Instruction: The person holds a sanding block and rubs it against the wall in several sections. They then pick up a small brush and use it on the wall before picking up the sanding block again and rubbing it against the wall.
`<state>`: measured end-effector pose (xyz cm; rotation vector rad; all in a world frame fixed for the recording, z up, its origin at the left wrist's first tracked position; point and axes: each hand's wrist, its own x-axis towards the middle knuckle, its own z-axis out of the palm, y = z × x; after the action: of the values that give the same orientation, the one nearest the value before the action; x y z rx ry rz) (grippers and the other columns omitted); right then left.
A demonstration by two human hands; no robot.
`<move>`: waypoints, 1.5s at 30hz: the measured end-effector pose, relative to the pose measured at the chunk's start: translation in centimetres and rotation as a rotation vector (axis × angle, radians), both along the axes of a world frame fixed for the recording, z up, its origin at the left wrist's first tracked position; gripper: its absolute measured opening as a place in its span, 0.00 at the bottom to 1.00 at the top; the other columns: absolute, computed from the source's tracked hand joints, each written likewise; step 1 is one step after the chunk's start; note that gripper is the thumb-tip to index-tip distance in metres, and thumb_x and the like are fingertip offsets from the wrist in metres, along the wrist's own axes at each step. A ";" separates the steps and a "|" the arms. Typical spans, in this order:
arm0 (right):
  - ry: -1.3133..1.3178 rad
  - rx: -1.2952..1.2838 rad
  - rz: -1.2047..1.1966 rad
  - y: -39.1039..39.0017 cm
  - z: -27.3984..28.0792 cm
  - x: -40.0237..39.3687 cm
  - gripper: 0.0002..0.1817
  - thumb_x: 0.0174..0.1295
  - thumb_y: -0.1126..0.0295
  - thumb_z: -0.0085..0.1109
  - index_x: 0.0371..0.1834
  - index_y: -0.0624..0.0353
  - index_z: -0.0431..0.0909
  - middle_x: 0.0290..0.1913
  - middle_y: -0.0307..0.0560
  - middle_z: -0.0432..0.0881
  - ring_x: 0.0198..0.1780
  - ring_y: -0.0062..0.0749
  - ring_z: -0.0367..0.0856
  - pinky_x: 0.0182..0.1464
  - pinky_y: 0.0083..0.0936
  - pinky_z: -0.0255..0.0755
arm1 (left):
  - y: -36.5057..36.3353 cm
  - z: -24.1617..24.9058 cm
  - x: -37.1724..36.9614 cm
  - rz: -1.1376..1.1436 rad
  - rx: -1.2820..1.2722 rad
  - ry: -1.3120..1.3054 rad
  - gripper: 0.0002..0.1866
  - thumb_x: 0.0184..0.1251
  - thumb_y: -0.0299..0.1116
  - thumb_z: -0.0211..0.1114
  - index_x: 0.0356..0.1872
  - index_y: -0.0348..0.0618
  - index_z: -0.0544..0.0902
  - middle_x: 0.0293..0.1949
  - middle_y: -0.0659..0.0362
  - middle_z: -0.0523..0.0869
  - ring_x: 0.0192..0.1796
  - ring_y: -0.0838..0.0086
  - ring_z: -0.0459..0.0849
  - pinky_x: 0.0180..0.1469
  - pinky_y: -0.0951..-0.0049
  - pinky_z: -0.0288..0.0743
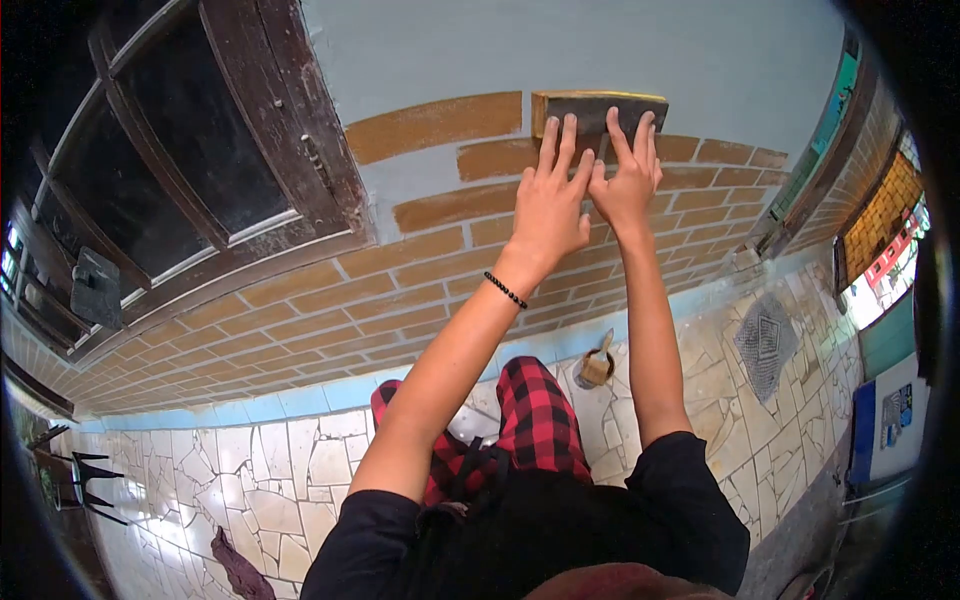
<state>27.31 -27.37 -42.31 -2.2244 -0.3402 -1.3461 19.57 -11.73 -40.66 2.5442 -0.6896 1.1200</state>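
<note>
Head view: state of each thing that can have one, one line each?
brick stamp block: flat against the wall, pressed by both hands.
left hand: fingers spread on the block's lower edge.
right hand: fingers spread on the block, touching the left hand.
wall: brick pattern covers the lower part, bare pale blue above.
window shutter: swung open.
brush: lying on the tiled floor, untouched.

Both arms are reaching up & fwd, nearly straight. L hand (550, 200) is lying flat, fingers spread upward; R hand (627, 175) is pressing flat just beside it, thumbs almost touching.
</note>
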 end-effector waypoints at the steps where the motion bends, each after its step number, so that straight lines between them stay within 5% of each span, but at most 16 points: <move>1: 0.019 -0.024 -0.007 -0.3 0.1 -0.2 0.45 0.61 0.66 0.67 0.86 0.23 0.68 0.90 0.64 0.52 0.89 0.64 0.53 0.79 0.73 0.54 | -0.3 0.0 -0.1 0.002 -0.005 0.003 0.47 0.45 0.38 0.84 0.74 0.49 0.80 0.88 0.39 0.54 0.89 0.42 0.52 0.60 0.53 0.82; 10: 0.056 -0.044 0.160 -2.2 1.4 -1.9 0.44 0.62 0.64 0.71 0.85 0.26 0.70 0.88 0.72 0.54 0.86 0.68 0.58 0.79 0.61 0.63 | -1.1 0.4 -1.0 0.103 0.054 0.004 0.42 0.50 0.46 0.82 0.72 0.54 0.82 0.87 0.39 0.55 0.89 0.41 0.51 0.80 0.37 0.64; 16: 0.009 -0.005 0.183 -2.3 1.3 -1.6 0.40 0.61 0.66 0.72 0.81 0.31 0.76 0.88 0.71 0.56 0.86 0.67 0.58 0.80 0.61 0.62 | -0.7 0.5 -0.9 0.060 0.052 0.031 0.40 0.50 0.44 0.83 0.69 0.51 0.84 0.88 0.39 0.52 0.89 0.41 0.50 0.80 0.36 0.65; 23: 0.145 -0.094 0.035 -2.8 2.6 -1.7 0.39 0.62 0.67 0.65 0.80 0.26 0.76 0.88 0.64 0.59 0.86 0.61 0.62 0.78 0.64 0.61 | -1.0 0.7 -0.4 0.083 0.116 0.085 0.35 0.46 0.43 0.85 0.61 0.48 0.88 0.88 0.36 0.49 0.89 0.39 0.48 0.64 0.44 0.79; 31: 0.276 -0.124 0.150 -3.5 4.1 -4.0 0.43 0.63 0.63 0.71 0.84 0.28 0.69 0.88 0.74 0.51 0.84 0.69 0.61 0.78 0.67 0.64 | -1.2 1.9 -1.2 0.126 0.100 0.045 0.42 0.54 0.51 0.80 0.73 0.57 0.82 0.87 0.38 0.56 0.89 0.44 0.52 0.84 0.38 0.55; 39: 0.143 -0.094 0.127 -2.3 2.7 -3.4 0.42 0.62 0.64 0.72 0.83 0.34 0.72 0.87 0.79 0.51 0.86 0.73 0.55 0.81 0.64 0.57 | -0.5 0.6 -0.6 0.077 0.107 -0.007 0.43 0.52 0.48 0.82 0.74 0.58 0.80 0.89 0.47 0.53 0.90 0.45 0.49 0.85 0.35 0.54; 45: 0.147 -0.068 0.174 -2.2 2.8 -2.5 0.40 0.61 0.66 0.72 0.81 0.39 0.74 0.85 0.83 0.52 0.85 0.77 0.55 0.80 0.61 0.61 | -0.8 0.3 -0.2 0.068 0.070 0.010 0.41 0.50 0.44 0.84 0.70 0.54 0.83 0.89 0.47 0.55 0.90 0.45 0.50 0.82 0.39 0.61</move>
<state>24.79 -29.56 -39.47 -2.2754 -0.5191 -1.0894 19.39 -12.52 -40.34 2.6486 -0.6556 1.1225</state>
